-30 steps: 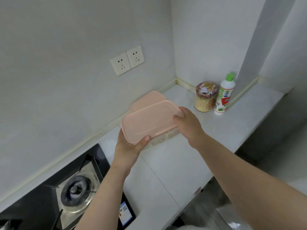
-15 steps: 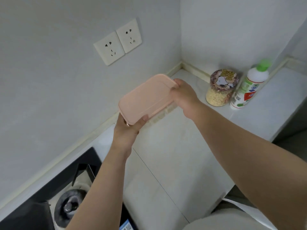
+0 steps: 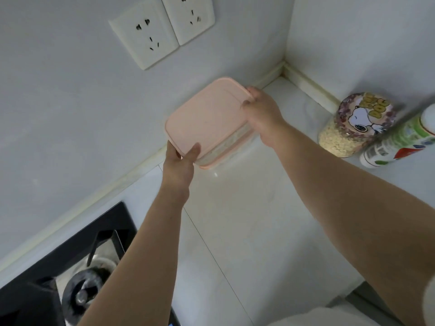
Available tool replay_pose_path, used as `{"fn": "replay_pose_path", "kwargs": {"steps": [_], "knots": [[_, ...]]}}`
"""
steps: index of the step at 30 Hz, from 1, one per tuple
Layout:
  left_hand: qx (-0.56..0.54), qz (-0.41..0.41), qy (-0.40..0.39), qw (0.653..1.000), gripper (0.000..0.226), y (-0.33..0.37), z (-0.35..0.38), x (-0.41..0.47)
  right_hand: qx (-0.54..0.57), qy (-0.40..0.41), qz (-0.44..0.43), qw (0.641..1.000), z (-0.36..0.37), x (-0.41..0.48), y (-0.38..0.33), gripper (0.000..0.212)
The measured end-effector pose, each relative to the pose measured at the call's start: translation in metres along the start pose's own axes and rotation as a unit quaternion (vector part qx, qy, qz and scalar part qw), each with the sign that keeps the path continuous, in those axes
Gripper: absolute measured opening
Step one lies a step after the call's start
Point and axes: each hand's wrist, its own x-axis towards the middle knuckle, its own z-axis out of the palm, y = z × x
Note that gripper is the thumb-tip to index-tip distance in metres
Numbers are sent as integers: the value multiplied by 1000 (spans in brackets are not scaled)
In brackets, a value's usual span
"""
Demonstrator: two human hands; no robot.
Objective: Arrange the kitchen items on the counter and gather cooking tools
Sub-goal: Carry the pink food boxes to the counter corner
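Observation:
A clear food container with a pink lid (image 3: 207,116) sits on top of a second pink-lidded container, whose rim (image 3: 219,160) shows just below it, against the back wall near the counter corner. My left hand (image 3: 181,158) grips the near left corner, thumb on the lid. My right hand (image 3: 261,114) holds the right end, fingers curled over the lid's edge. The lower container is mostly hidden.
A jar of oats with a cartoon-dog lid (image 3: 353,125) and a white bottle with a green label (image 3: 400,144) stand at the right by the wall. A black gas hob (image 3: 77,267) lies at the lower left. Two wall sockets (image 3: 162,27) are above. The white counter (image 3: 247,220) stretches in front.
The container has moved back toward the wall and down onto the other pink-lidded container, still held in both hands. The camera has come closer.

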Motion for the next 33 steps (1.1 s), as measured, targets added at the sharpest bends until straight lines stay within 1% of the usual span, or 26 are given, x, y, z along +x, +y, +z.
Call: {"fn": "replay_pose_path", "kwargs": {"steps": [3, 8, 12, 14, 16, 19, 22, 25, 30, 32, 33], "knots": [[-10, -1, 0, 1000, 52, -1, 5, 10, 5, 6, 3, 1000, 2, 7, 8, 43], [1, 13, -3, 1000, 59, -9, 12, 12, -1, 15, 8, 1000, 6, 10, 22, 43], [-4, 13, 4, 1000, 57, -8, 13, 12, -11, 30, 14, 999, 10, 12, 24, 49], [-1, 11, 13, 1000, 57, -9, 14, 11, -20, 36, 13, 999, 11, 12, 25, 48], [-11, -11, 16, 1000, 58, -10, 17, 10, 0, 50, 18, 999, 13, 9, 27, 46], [-57, -68, -5, 996, 54, -9, 20, 4, 41, 64, 24, 997, 17, 3, 28, 44], [-105, -71, 14, 992, 44, -7, 22, 6, 49, 70, 21, 996, 21, 2, 24, 42], [-122, -72, 33, 989, 40, -4, 24, 9, 43, 61, 27, 997, 24, 5, 20, 42], [-105, -93, 30, 990, 39, 1, 22, 2, 42, 35, 40, 998, 18, 1, 19, 44], [-78, -112, 29, 990, 40, 4, 19, -2, 67, 50, 66, 994, 17, -7, 15, 47], [-67, -125, 35, 989, 45, 6, 17, -5, 84, 69, 84, 990, 17, -13, 13, 50]]}}
